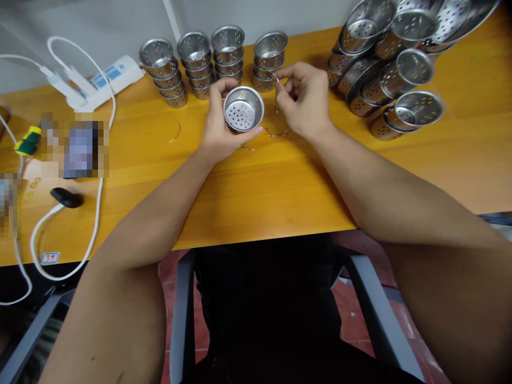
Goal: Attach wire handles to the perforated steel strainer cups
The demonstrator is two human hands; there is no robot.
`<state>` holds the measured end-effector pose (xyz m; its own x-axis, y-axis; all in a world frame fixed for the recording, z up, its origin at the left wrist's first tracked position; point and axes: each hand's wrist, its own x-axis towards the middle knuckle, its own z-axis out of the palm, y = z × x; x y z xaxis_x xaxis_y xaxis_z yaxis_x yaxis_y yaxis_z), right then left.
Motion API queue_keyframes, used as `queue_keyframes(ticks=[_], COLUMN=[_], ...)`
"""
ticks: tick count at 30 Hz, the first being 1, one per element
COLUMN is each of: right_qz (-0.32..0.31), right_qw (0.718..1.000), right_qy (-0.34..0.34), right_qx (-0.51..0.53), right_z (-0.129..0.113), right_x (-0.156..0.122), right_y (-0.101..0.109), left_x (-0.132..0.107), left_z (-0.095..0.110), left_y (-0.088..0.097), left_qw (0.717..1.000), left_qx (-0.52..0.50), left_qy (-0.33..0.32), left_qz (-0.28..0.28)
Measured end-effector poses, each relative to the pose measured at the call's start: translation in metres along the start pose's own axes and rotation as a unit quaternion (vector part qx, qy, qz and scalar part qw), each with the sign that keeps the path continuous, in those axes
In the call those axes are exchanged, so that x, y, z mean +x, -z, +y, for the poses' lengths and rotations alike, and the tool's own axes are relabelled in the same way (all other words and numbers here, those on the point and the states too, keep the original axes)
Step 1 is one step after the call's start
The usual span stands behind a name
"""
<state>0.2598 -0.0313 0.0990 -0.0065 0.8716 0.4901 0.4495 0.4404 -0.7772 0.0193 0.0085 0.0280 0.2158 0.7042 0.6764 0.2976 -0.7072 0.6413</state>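
Note:
My left hand [218,125] is wrapped around a small perforated steel cup [242,109], its open mouth tilted toward me. Just right of it, my right hand [306,96] pinches a thin curved wire [277,80] between fingertips, close to the cup's rim. More thin wires [276,133] lie on the yellow wooden table [280,186] under both hands. Behind my hands stand several short stacks of the same cups [212,61].
A loose heap of cups [392,58] lies on its side at the back right. A single wire [175,134] lies left of my hands. At the left are a white power strip [108,77], white cables [96,213], a black object [66,197] and a yellow-green item [28,140].

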Motion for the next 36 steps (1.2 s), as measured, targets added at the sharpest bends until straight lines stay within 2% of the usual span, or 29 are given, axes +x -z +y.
queue_keyframes(ticks=[4,11,19,23,27,31,36], right_qz=[0.001,0.004,0.006,0.012,0.013,0.011,0.01], right_qw=[1.0,1.0,1.0,1.0,1.0,1.0,1.0], right_qy=[-0.01,-0.007,0.003,0.01,0.019,0.021,-0.01], right_qx=[-0.013,-0.01,0.007,0.006,0.009,0.011,-0.026], right_z=[0.0,0.001,0.001,-0.001,-0.001,-0.001,-0.003], right_x=[-0.001,-0.002,-0.002,-0.003,-0.003,-0.003,-0.003], right_y=[-0.002,-0.002,-0.003,-0.003,-0.002,-0.002,-0.002], left_x=[0.001,-0.001,-0.002,0.0,0.003,0.003,0.001], left_z=[-0.001,-0.002,-0.011,-0.001,0.007,0.0,-0.005], left_y=[0.005,0.0,-0.003,-0.003,0.0,-0.002,-0.002], left_qw=[0.999,0.998,1.0,1.0,1.0,1.0,1.0], left_qx=[0.01,-0.039,-0.026,0.003,-0.013,-0.014,0.003], left_qy=[-0.031,0.025,-0.016,-0.013,-0.009,-0.014,-0.019], left_qz=[-0.014,-0.044,0.003,0.003,0.004,0.006,0.018])
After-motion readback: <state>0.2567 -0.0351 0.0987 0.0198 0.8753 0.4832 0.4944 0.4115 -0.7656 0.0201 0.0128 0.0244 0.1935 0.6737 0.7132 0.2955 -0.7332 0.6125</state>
